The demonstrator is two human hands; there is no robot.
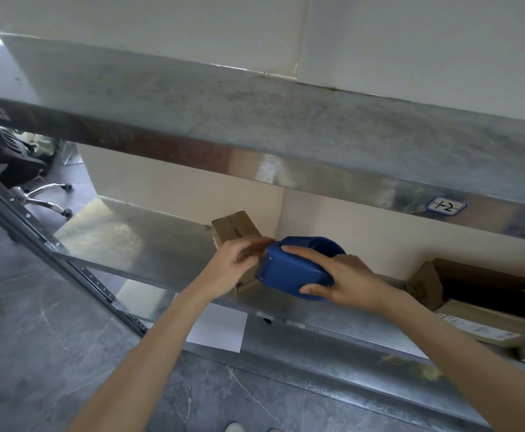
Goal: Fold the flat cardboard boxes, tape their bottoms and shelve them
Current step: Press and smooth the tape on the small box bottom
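Observation:
A small brown cardboard box (235,228) stands on the middle metal shelf (149,244) against the cream back wall. My left hand (234,265) rests on its near side, fingers curled against the cardboard. Pressed against the box from the right is a blue tape dispenser (292,269), which my right hand (345,283) grips from above and behind. The box's lower part is hidden by both hands and the dispenser.
An upper metal shelf (286,126) with a label marked 1-2 (446,206) overhangs the work. More brown boxes (473,288) lie at the right on the same shelf. A white sheet (220,328) lies below. An office chair (21,169) stands on the dark floor at left.

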